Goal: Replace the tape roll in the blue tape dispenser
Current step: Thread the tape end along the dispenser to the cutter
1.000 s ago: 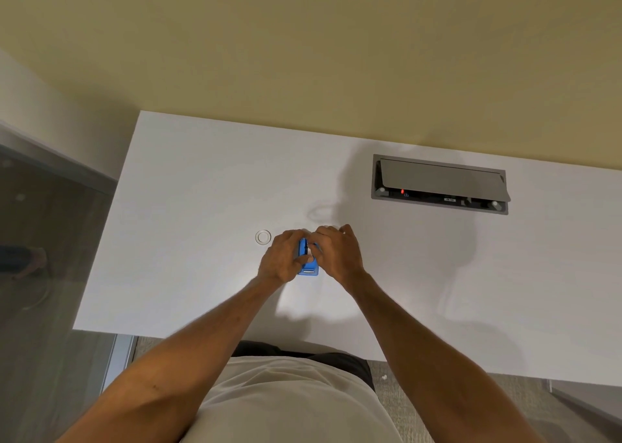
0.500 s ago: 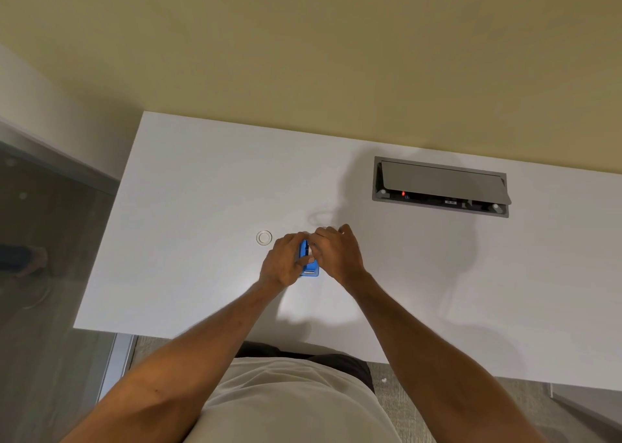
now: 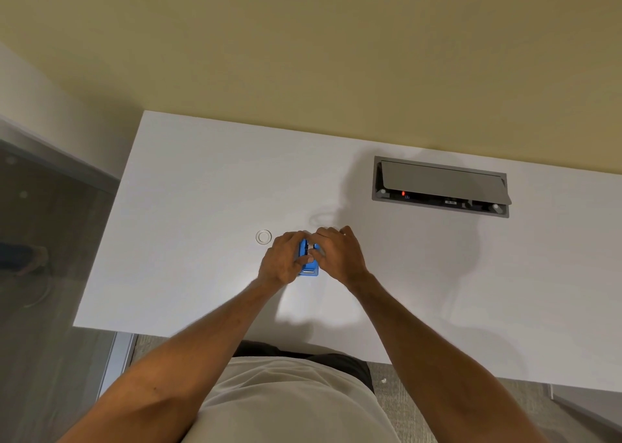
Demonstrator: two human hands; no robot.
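Blue tape dispenser (image 3: pixel 309 269) between left hand (image 3: pixel 282 261) and right hand (image 3: pixel 338 254).

Blue tape dispenser (image 3: pixel 309 267), plain white desk (image 3: pixel 202 190), grey cable box (image 3: pixel 440 186), yellowish wall (image 3: pixel 303 45), beige shirt (image 3: pixel 289 405).

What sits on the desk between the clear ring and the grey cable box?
In the head view: both hands on the blue dispenser, otherwise bare desk.

The blue dispenser (image 3: pixel 308 263) stands on the white desk, its long axis running toward the person, cutter end nearest. Hands cover both its sides. A small clear tape ring (image 3: pixel 263 237) lies flat just left, apart.
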